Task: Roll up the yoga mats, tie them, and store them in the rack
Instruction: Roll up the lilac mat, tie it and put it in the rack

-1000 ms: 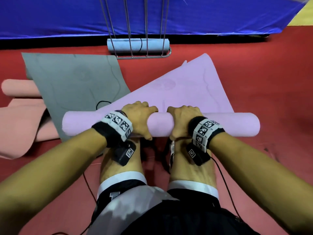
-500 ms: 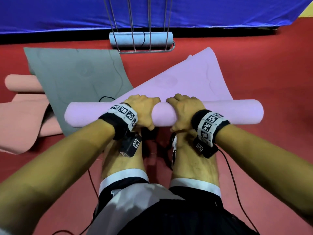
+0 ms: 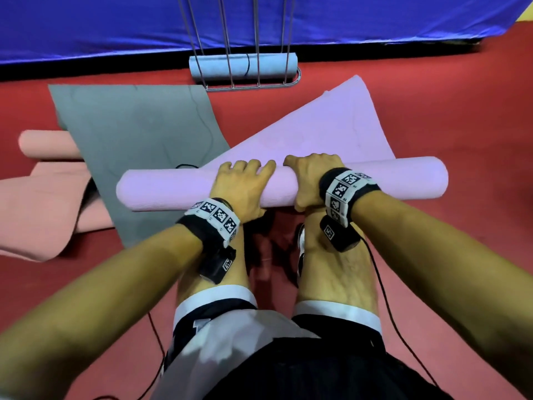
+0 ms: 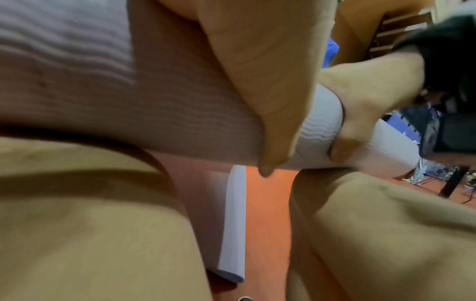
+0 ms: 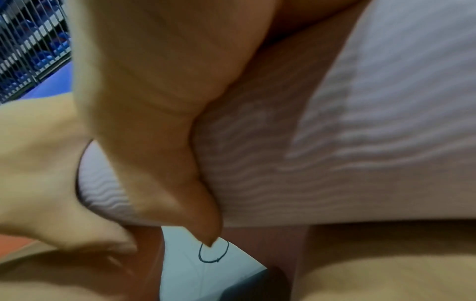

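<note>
Red floor (image 3: 432, 116), blue padded wall (image 3: 115, 24) along the far edge. Lilac mat (image 3: 302, 134) is mostly rolled: the roll lies crosswise right in front of the person's shins, flat tail runs away from it toward the far right, far corner slightly curled. Roll looks even and tight, with a fine wavy ribbed texture in both wrist views.

Both hands are on the middle of the roll, side by side, nearly touching. Left hand (image 3: 242, 189): fingers draped over the top and far side, thumb on the near side, clamped on the roll. Right hand (image 3: 310, 180): same wrap, thumb underneath. Left wrist view shows the left thumb (image 4: 262, 101) pressed across the roll's near face, the right thumb beyond it. Roll ends stick out well past both hands, more on the left.

Grey mat (image 3: 138, 145) lies flat at left, its near-right corner under the roll's left end. Pink mat (image 3: 43, 203), part rolled and part loose, is further left, partly under the grey one. A black cord (image 3: 187, 166) loop peeks out just behind the roll on the grey mat.

Wire rack (image 3: 253, 85) stands against the wall beyond the lilac tail, with a light blue rolled mat (image 3: 242, 66) in its bottom, a dark tie round its middle. Floor between tail and rack is bare red.
</note>
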### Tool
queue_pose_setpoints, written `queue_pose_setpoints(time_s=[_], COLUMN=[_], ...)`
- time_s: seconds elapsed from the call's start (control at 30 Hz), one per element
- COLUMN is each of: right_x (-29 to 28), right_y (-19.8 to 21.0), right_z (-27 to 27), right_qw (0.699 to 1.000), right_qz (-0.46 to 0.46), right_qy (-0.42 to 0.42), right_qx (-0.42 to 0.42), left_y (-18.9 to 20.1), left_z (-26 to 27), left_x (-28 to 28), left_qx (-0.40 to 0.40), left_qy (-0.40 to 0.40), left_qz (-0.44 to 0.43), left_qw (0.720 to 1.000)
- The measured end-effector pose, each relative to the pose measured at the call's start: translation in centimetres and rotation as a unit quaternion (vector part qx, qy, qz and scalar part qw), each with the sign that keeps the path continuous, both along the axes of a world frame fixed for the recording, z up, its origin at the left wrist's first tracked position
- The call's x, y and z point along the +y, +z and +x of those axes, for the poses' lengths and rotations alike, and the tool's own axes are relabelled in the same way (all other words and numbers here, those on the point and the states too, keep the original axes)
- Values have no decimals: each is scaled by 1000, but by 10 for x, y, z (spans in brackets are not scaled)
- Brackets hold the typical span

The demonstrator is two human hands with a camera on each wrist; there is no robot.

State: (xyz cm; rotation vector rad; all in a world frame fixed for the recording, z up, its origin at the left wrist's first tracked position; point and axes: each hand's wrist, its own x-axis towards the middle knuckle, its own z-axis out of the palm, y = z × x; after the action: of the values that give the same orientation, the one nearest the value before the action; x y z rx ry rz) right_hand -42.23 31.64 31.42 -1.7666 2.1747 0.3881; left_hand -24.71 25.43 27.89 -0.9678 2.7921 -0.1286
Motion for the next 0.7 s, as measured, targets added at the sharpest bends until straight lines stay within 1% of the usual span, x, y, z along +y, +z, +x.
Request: queue_pose_setpoints(time_s=[0.13, 0.3, 0.37, 0.4, 0.5, 0.57, 0.63, 0.7], right_x=[0, 4, 8, 12, 27, 23, 10, -4], right_y=[-3, -6, -10, -14, -21, -10, 19, 59], right_z=[-3, -2, 0, 2, 2, -1, -9, -17], right_qw=[1000, 1000, 998, 995, 975, 959, 950, 941], right_qz=[-8, -26, -63, -93, -188, -241, -271, -305], right_qy=[10, -14, -16, -8, 37, 43, 38, 28], right_qx=[3, -8, 6, 26, 113, 141, 148, 144], left_y=[1, 11, 17, 21, 38, 55, 84, 119], left_z=[-4, -11, -12, -12, -14, -15, -20, -26], left_x=[0, -8, -13, -15, -23, -30, -36, -42], left_qx=[13, -20, -23, -22, -4, 9, 31, 60], left_qy=[5, -21, -16, -4, 14, 14, 21, 30], left_qz=[-5, -1, 2, 9, 22, 5, -13, -27], left_qw=[1000, 1000, 1000, 1000, 1000, 1000, 999, 997])
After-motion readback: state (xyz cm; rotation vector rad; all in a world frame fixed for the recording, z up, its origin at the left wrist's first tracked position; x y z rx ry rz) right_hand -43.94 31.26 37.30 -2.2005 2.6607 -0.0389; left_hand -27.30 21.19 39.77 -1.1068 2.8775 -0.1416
